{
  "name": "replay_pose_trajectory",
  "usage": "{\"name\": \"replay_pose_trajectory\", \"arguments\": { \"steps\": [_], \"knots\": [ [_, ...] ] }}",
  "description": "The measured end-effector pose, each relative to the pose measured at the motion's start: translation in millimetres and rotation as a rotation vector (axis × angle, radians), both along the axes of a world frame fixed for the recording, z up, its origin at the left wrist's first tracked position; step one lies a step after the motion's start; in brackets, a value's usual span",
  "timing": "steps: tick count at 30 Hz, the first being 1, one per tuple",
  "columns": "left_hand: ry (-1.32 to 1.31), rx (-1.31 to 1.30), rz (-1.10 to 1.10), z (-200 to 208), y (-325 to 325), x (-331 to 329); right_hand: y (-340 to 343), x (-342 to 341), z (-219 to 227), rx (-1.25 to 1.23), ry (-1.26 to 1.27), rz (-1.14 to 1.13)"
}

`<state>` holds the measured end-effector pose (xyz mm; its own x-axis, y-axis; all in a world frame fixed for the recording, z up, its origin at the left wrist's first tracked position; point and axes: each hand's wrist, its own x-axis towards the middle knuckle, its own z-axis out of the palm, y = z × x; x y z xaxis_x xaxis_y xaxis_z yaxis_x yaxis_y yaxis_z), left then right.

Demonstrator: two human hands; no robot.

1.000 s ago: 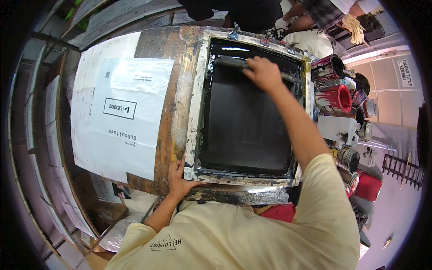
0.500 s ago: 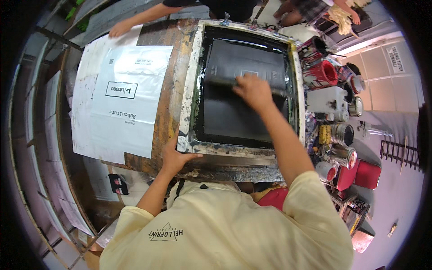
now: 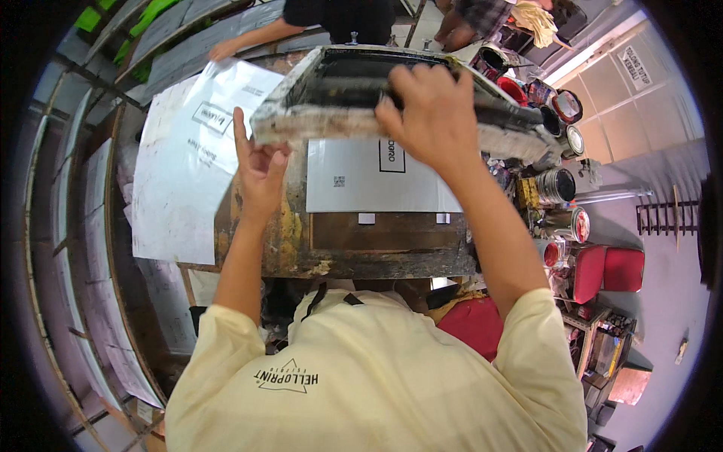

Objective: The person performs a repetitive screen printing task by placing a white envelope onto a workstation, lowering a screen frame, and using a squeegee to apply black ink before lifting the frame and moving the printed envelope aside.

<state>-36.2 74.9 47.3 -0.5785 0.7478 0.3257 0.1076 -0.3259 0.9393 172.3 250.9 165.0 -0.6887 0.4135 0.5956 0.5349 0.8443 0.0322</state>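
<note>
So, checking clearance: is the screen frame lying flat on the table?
No, the frame is tilted, near edge raised above the white sheet.

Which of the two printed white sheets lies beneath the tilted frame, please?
The right printed sheet, its near part showing under the frame; the left printed sheet is beside it, a co-worker's hand at its far edge.

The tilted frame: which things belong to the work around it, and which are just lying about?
Seemingly part of the work:
tilted frame, left hand by its corner, right hand at its near side;
printed white sheet beneath it;
second printed sheet, another person's hand at its edge.

Apparently just lying about:
cans;
red padded seat;
pale gloves or cloth.
</note>
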Motion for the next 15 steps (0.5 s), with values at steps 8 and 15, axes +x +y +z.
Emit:
{"name": "replay_pose_trajectory", "arguments": {
  "steps": [8, 15],
  "knots": [
    [0.879, -0.469, -0.28, -186, -41, -44, 38, -31, 54, 0.008, 0.035, -0.024],
    [0.906, -0.563, -0.337, -186, -19, -48, 39, -50, 92, -0.144, 0.105, -0.032]
  ]
}}
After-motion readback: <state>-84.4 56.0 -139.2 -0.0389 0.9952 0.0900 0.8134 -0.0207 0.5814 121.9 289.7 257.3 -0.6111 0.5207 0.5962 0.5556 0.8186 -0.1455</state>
